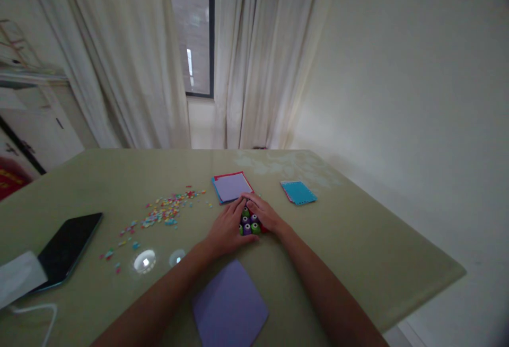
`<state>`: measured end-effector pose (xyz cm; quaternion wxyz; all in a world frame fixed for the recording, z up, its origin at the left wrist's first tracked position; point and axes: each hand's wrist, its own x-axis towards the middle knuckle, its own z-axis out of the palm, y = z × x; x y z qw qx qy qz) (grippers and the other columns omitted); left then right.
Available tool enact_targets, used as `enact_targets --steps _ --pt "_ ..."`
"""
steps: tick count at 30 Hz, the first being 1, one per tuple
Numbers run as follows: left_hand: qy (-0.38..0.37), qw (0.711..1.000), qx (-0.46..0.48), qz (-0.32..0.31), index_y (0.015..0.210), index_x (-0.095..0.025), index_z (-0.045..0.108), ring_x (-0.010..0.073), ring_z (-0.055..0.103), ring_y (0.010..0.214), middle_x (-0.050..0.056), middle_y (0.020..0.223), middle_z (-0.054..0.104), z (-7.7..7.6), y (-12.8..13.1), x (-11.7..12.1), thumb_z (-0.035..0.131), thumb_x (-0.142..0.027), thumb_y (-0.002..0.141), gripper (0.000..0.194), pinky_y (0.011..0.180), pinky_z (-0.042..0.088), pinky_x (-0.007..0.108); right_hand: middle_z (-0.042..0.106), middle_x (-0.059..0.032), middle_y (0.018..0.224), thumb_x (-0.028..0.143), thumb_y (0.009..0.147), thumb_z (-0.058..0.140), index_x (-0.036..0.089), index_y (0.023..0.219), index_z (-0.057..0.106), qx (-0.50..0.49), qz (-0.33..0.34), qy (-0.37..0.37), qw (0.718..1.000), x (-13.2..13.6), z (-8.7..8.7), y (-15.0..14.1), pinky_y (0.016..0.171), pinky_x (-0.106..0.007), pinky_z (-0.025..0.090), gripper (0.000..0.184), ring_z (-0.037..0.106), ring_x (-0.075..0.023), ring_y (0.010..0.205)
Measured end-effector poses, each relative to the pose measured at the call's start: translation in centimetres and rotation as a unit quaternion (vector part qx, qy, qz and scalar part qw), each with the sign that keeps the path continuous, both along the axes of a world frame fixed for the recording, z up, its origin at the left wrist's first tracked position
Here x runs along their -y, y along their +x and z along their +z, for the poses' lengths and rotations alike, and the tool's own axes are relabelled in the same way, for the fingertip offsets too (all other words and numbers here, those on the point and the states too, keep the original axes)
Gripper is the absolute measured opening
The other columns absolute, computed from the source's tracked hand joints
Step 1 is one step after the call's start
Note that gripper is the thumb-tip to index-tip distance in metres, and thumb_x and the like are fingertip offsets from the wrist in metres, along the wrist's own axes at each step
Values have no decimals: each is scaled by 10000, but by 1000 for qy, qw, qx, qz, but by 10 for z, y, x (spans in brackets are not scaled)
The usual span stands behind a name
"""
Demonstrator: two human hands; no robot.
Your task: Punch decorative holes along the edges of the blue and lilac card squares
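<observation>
The fingertips of the left hand (227, 230) and right hand (265, 215) come together at the far side of a small cluster of green and purple pieces (247, 228). Both hands are cupped around it, the left thumb lying along its near side. The fingers are bent rather than clenched; whether they grip the pieces or only fence them in, I cannot tell. The visible pieces are already packed close, in what look like rows, white-ringed tops up; the palms hide the rest, so whether the grouping is complete is unclear. Something red (263, 229) shows beside the right palm.

Just beyond the hands lies a stack of squares (233, 186), purple on top, roughly squared up; a blue-topped stack (299, 193) is to its right. A purple sheet (230, 304) lies flat on the near side. Leftward, the colored bits (167, 210) are loose and unsorted, with a tablet (71, 243) past them.
</observation>
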<state>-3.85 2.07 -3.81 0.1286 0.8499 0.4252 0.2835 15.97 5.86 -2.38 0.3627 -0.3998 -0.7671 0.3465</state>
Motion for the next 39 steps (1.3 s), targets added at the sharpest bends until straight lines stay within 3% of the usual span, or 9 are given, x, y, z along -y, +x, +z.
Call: enact_targets --steps 8,14,19,24,31,35,39 --pt "-1 1000 1 -5 1596 -191 452 401 466 1515 212 1664 453 1 -8 7 870 -587 777 1001 1239 402 570 664 -144 1467 798 1024 427 224 1430 669 -3 -5 8 1000 7 -1 -7 1242 -506 401 744 595 -298 1395" --pt "5 1000 -3 10 1563 -196 489 379 457 1516 195 1670 445 1 -27 20 845 -537 811 899 1248 396 543 639 -158 1491 814 1017 409 210 1440 656 -1 8 18 1000 14 -5 -28 1248 -517 381 778 576 -314 1409" --pt "24 998 -15 47 1536 -216 504 384 505 1466 183 1638 484 1 -54 31 811 -511 841 815 1219 425 558 650 -174 1467 821 1018 388 184 1429 658 3 31 32 999 14 -5 -60 1235 -500 394 805 588 -310 1388" --pt "50 994 -31 93 1500 -244 523 378 531 1437 158 1593 529 -5 -98 39 795 -494 842 755 1196 449 547 671 -152 1430 825 1012 401 200 1424 662 11 68 38 997 9 -3 -108 1204 -469 430 793 611 -291 1349" --pt "74 978 -60 185 1530 -169 480 429 520 1434 218 1598 492 -6 -148 49 683 -523 929 727 1168 453 598 701 -131 1417 861 989 390 201 1373 702 1 149 40 988 -10 4 -176 1204 -430 427 824 628 -274 1343" --pt "76 965 -81 236 1514 -138 522 467 572 1372 247 1561 530 -1 -157 47 668 -537 940 715 1119 477 630 720 -101 1410 857 984 424 239 1342 724 -29 154 21 987 -22 8 -192 1199 -434 430 775 644 -275 1331" --pt "85 952 -129 265 1512 -136 557 465 584 1371 240 1588 529 4 -160 45 651 -586 948 728 1122 478 621 725 -135 1387 841 1015 352 194 1324 727 -78 106 13 991 -24 8 -189 1202 -436 433 809 644 -280 1330"
